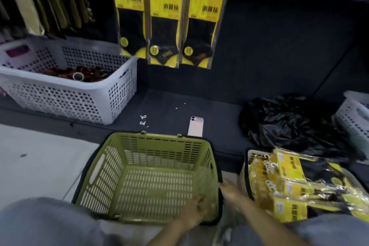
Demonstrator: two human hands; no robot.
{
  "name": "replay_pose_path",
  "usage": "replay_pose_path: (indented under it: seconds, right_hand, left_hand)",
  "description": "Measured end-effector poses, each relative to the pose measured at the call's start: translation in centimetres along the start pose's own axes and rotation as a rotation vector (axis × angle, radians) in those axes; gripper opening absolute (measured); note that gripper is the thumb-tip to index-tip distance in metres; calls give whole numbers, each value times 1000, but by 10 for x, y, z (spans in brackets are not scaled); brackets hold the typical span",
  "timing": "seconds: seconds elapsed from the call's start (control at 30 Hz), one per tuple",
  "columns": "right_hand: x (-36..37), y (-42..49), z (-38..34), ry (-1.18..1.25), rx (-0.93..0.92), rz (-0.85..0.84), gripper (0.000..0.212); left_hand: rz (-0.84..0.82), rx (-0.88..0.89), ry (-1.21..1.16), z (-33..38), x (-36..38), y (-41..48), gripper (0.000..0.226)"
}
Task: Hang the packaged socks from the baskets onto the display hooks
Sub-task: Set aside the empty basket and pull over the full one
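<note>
Sock packs (pixel 289 185) are stacked loose in the cream basket (pixel 250 159), near right. Their long axes run roughly left-right, with white hook ends and yellow headers to the left and the black sock ends to the right, tilted a bit toward near. Three hung packs (pixel 163 22) are on the far dark back panel (pixel 279 46), side by side and overlapping. Their long axes are vertical, hooks up, toes down. The green basket (pixel 147 177) sits near centre on the pale floor (pixel 40 156) with nothing in it. Left hand (pixel 196 210) is at its near-right wall with fingers curled. It's blurred, so I can't tell if it grips the wall. Right hand (pixel 229 188) is in the gap between the green and cream baskets, fingers stretched out and holding nothing, also blurred. A dark ledge (pixel 219 110) runs under the panel. On it are a white perforated basket (pixel 60 94) far left with dark and orange items, loose white hooks (pixel 143 120), a phone (pixel 195 126) lying back-up, a black plastic bag (pixel 289 124), and another white basket (pixel 355 118) at the right edge. Olive packs (pixel 40 2) hang far left. Pack labels are yellow with a round logo top left, a white sticker top right and three bold black Chinese characters. The small print is unreadable.
</note>
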State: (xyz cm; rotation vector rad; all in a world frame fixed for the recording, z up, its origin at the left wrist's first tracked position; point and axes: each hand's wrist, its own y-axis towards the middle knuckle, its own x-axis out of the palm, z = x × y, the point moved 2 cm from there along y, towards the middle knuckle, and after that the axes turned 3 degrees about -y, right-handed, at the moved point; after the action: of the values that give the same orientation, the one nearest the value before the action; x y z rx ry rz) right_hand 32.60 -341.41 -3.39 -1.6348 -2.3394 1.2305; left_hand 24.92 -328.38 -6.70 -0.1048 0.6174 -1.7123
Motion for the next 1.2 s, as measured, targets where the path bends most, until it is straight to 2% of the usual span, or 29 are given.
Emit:
replay_pose_path:
  seconds: [0.07,0.13,0.3,0.43,0.53,0.63,0.77,0.87,1.07,1.2]
  right_hand:
    - [15,1,0,95,28,-3,17]
    - [38,4,-7,159,32,-54,14]
    - [123,7,-59,295,-4,-187,22]
    - [194,6,-99,421,8,-274,30]
    - [233,0,-124,395,0,-321,38]
    - [243,-7,-137,290,-6,-370,38]
    - [181,-4,-146,85,-104,-354,38]
    - [82,0,-147,-108,-205,-157,41]
    - [-133,-26,-100,-409,-264,192,45]
    - [-218,-58,-10,-501,-135,286,63]
  left_hand:
    - [-30,-8,-46,-6,-7,-8,62]
    - [9,3,-47,-17,-26,-14,62]
    - [128,17,1,-47,-107,-42,62]
    - [158,-64,94,-64,-181,-70,60]
    - [115,-143,160,-68,-225,-84,57]
    - [188,-164,106,-59,-251,-91,49]
    - [234,-66,151,-19,-252,-76,56]
    - [230,30,107,27,-221,-48,56]
    - [30,96,-60,108,-82,12,55]
    - [-84,-42,-51,120,20,42,71]
